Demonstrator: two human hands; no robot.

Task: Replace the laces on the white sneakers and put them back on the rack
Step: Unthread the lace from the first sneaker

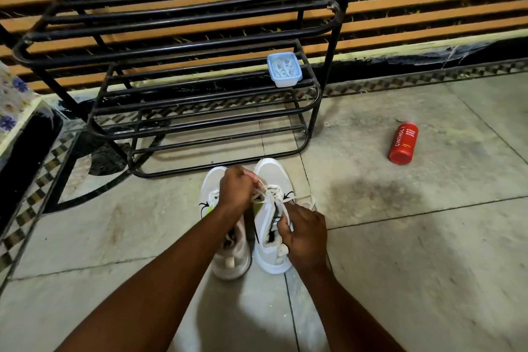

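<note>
Step in hand: lace work on one of the white sneakers; both are stood side by side on the floor, toes pointed at the rack, just in front of its lowest shelf. Work is confined to the sneaker in front of the rack's right half. The lace is pinched by the left hand at the eyelets nearest the rack, fingers curled tight on it. A strand further from the rack, by the tongue, is gripped by the right hand, fingers likewise closed on it. Whether an old lace is being pulled out or a new one threaded in cannot be told. A lidded clear container, seemingly filled with white laces, is seen on the rack's middle shelf at its right end, so replacement is judged early rather than done. Next move, as judged: the lace must be kept taut between both hands and fed eyelet by eyelet; the container then has to be reached for and opened. Nothing has been returned to the rack yet. Readable text: "CINTHOL FOAM BODY WASH" on a red bottle laid on the floor well to the right of the rack. Black side marks and a tongue tag are seen on the sneakers; no writing can be made out.
</note>
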